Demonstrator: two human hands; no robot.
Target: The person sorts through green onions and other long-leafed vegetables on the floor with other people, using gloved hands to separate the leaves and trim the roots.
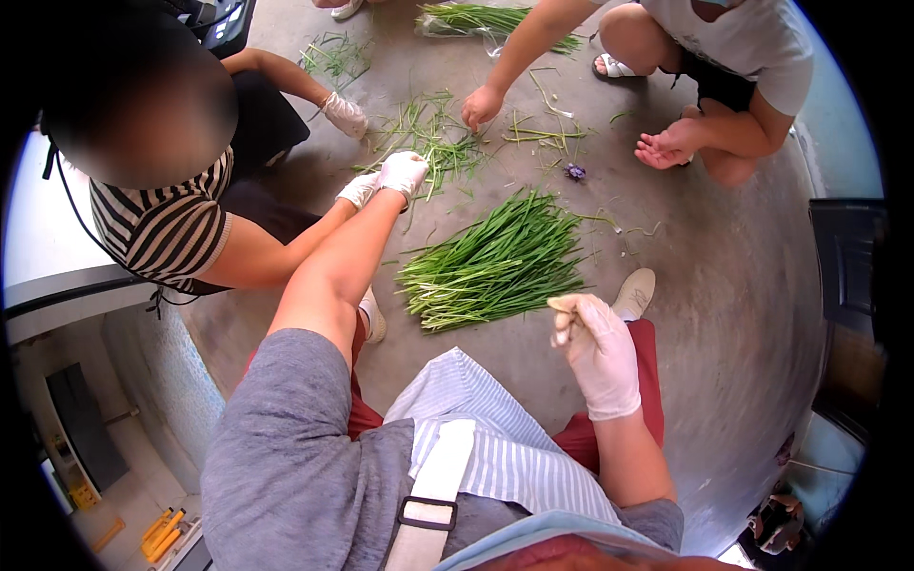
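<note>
A large heap of garlic chives (495, 262), long green leaves with paler ends, lies on the floor in front of me. My left hand (405, 174), in a white glove, reaches out past the heap's left side. Its fingers are closed over scattered chive scraps (433, 138), and whatever they hold is hidden. On the right, my right hand (598, 354), gloved too, is raised near the heap's lower right corner. Its fingers curl inward, and I cannot make out anything between them.
At left, a person in a striped shirt (176, 233) has gloved hands by the scraps. Across from me, another person's bare hand (483, 107) touches loose stems. Bagged chives (476, 17) lie at the far side. A small purple thing (573, 172) sits above the heap.
</note>
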